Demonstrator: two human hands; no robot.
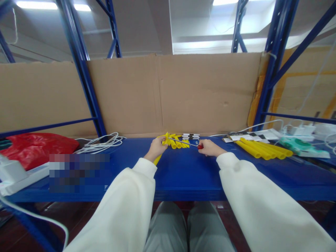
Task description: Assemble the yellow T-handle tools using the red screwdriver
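From the head camera, a person seated at a blue desk [126,180] worked with both bare hands. The left hand [157,147], left of centre, had its fingers closed around a yellow piece [167,138]; part of it poked up above the grip, and a yellow end [157,160] showed below the hand. The right hand [208,147] had its fingers wrapped around the red handle of a screwdriver [181,142], whose metal shaft ran left to the yellow piece; whether the tip touched it was too small to tell. Just behind the shaft, short yellow tubes [174,144] lay in a row beside black-and-white sticks [190,136]. Well to the right, longer yellow tubes [258,148] lay near a green-and-white item [301,145]. To the left were a coiled white cable [103,142] and a red plastic bag [43,148]. A cardboard panel [170,94] stood behind the desk.
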